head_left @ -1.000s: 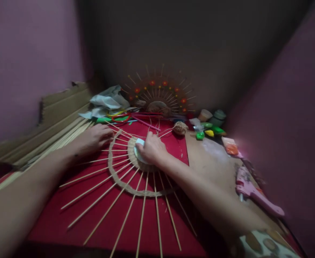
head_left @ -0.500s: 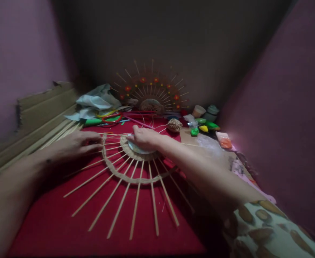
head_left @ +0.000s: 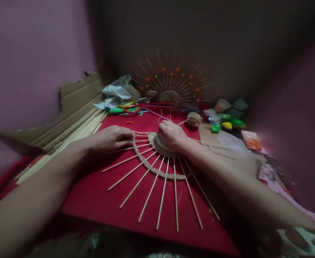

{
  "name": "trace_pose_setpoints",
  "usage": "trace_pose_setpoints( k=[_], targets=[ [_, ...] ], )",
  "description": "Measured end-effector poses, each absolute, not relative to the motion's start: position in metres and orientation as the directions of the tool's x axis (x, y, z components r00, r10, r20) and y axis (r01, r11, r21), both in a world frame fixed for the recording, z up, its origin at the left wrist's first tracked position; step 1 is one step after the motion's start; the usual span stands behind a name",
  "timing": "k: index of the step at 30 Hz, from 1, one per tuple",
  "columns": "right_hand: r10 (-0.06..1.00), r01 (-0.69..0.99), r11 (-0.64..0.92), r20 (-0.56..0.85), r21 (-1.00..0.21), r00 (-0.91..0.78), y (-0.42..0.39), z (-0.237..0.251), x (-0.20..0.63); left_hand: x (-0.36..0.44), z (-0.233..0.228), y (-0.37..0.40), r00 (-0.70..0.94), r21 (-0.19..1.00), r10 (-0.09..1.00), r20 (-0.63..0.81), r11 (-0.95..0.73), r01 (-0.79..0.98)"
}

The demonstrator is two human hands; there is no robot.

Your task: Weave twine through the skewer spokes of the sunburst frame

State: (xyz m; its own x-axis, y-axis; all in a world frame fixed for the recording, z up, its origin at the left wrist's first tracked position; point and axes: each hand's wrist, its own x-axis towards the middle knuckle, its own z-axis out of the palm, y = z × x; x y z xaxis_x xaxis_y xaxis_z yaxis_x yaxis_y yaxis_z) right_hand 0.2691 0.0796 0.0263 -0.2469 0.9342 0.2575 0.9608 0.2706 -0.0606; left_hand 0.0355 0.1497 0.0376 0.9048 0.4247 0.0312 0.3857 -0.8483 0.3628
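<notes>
Right hand [head_left: 172,136] fingers curled on stick fan [head_left: 160,168] hub, left hand [head_left: 111,139] flat on sticks

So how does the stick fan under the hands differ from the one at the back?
The near stick fan lies flat on the red mat, its sticks bare; the far stick fan stands upright against the wall with orange-red dots on its sticks. Both radiate from a half-round hub.

No legible text, label or number anywhere.

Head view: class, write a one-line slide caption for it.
Left hand and right hand rest on a fan of sticks ringed with twine, on a red mat.
</notes>
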Motion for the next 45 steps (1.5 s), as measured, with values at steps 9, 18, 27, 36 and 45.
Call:
trace_pose_setpoints(
  k=[9,18,27,36,45],
  targets=[
    [0.89,0.886,0.419,0.283,-0.198,-0.357,0.062,0.014,0.255,0.034,0.038,0.147,0.878,0.355,0.478,0.029,-0.826,0.438],
    [0.891,0.773,0.452,0.189,-0.446,-0.412,0.079,0.035,0.23,0.032,0.036,0.146,0.887,0.355,0.462,0.02,-0.833,0.425],
    [0.861,0.543,0.499,0.315,-0.675,-0.4,0.073,0.004,0.229,0.025,0.045,0.146,0.868,0.359,0.494,0.046,-0.819,0.448],
    [0.818,0.805,0.57,0.201,-0.163,-0.538,0.071,0.011,0.21,-0.004,0.037,0.145,0.782,0.225,0.62,-0.056,-0.756,0.615],
    [0.861,0.865,0.502,0.092,0.004,-0.5,0.067,0.013,0.202,-0.039,0.028,0.122,0.799,0.258,0.598,0.066,-0.784,0.565]
  ],
)
